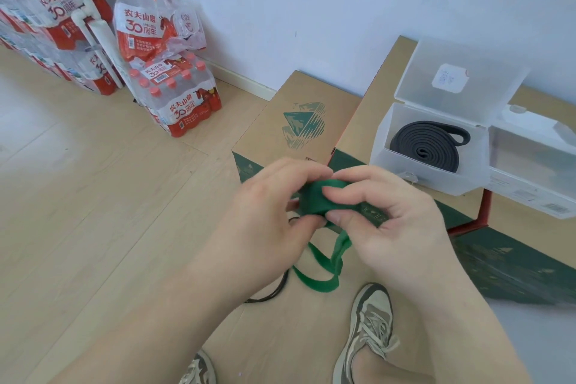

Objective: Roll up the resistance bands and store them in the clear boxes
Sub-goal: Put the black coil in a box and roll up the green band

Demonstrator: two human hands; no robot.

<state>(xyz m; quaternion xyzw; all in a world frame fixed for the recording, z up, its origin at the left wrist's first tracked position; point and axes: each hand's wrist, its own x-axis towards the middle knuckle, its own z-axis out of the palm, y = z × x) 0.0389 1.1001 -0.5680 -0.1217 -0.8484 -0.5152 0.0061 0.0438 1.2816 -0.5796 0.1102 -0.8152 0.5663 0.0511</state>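
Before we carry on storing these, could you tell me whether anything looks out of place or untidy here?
Mostly fine. The black band in the open clear box is loosely coiled, its outer end bulging away. A dark cord trails across the floor near the shoes.

Both forearms bare, no sleeves showing; left hand and right hand bare, no rings or watch seen. Grey-and-cream laced sneakers at lower frame: right shoe fully shown, left shoe cut off by frame edge.
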